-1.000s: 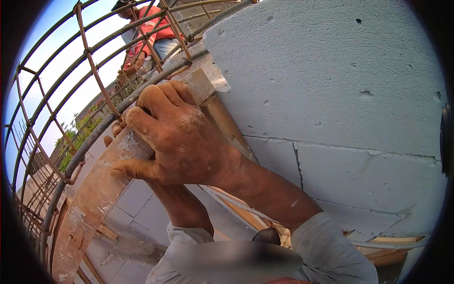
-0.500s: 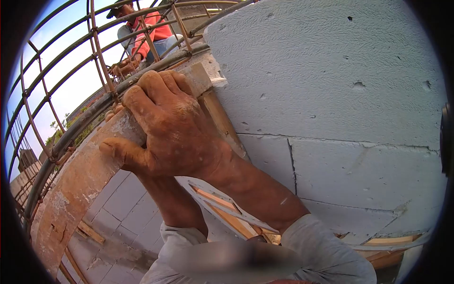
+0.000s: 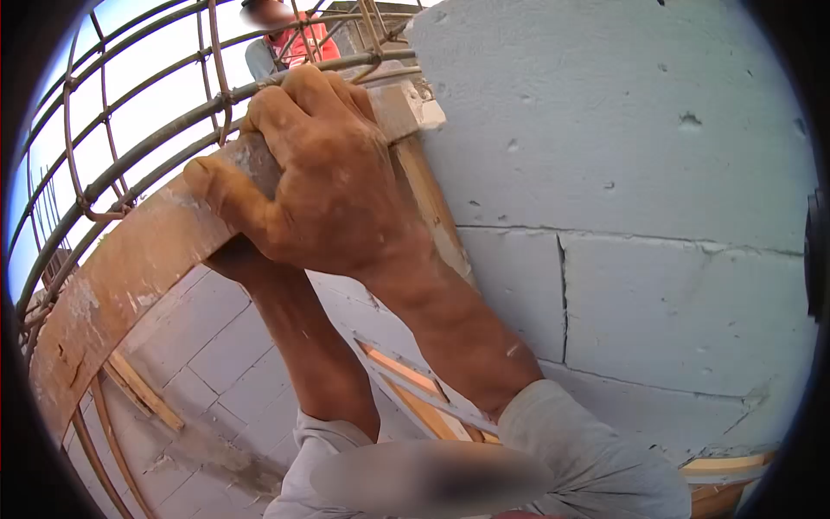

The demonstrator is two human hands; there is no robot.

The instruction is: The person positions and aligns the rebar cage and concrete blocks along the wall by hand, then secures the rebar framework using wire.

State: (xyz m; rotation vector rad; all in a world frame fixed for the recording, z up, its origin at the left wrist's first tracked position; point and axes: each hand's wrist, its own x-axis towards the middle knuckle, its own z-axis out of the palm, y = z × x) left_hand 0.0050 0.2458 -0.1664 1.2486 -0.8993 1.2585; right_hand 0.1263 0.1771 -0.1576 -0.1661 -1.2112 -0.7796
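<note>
My right hand [image 3: 320, 173] is clamped over the top edge of a worn, mortar-stained wooden board [image 3: 130, 259], its fingers curled over the far side and its thumb along the near face. Below it, my left hand [image 3: 238, 255] reaches up under the board. Only its wrist and base show; its fingers are hidden behind the board and my right hand. Steel rebar [image 3: 164, 134] runs just beyond the board's top edge.
A pale block wall [image 3: 631, 173] rises on the right, with an upright timber [image 3: 428, 195] beside it. Past the rebar cage is a person in a red top [image 3: 303, 43]. Lower down are wooden strips [image 3: 143, 389], another block wall [image 3: 216, 346] and a timber frame [image 3: 415, 389].
The view has shifted, and the board and my hands appear higher in it. My left fingertips, seen before beyond the board's edge, are now hidden. The other person appears higher and more upright.
</note>
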